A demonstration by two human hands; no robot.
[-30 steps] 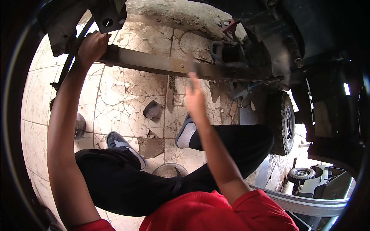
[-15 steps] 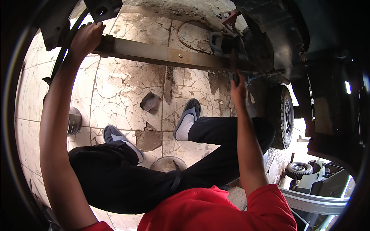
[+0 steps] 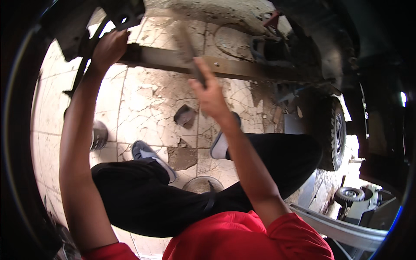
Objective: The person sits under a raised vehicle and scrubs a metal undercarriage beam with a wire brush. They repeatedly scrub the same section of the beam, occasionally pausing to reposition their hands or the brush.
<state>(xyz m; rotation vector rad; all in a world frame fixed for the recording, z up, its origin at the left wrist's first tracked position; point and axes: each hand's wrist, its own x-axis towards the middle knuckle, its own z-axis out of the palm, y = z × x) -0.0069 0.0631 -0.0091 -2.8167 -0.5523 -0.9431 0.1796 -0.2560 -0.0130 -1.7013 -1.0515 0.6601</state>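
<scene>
Right hand (image 3: 211, 97) and long hand tool (image 3: 189, 50) had shifted leftward along the metal beam (image 3: 247, 69) since the earlier frame, from its right part to left of the small round stud (image 3: 216, 64) on its face. Left hand (image 3: 110, 48) had stayed at the beam's left end and appeared closed on it, fingertips partly hidden. Right hand was wrapped around the tool's handle, one finger lying along it. The tool crossed in front of the beam and extended past its far edge; blur left its working face and any contact unclear. Good execution was judged to require a firm left-hand brace, even strokes along the beam, right knuckles clear of its near edge, and each stroke ended short of the left hand. Both slippers (image 3: 141, 150) required stable footing on the cracked tile floor (image 3: 151, 99), on the person's side of the beam.
</scene>
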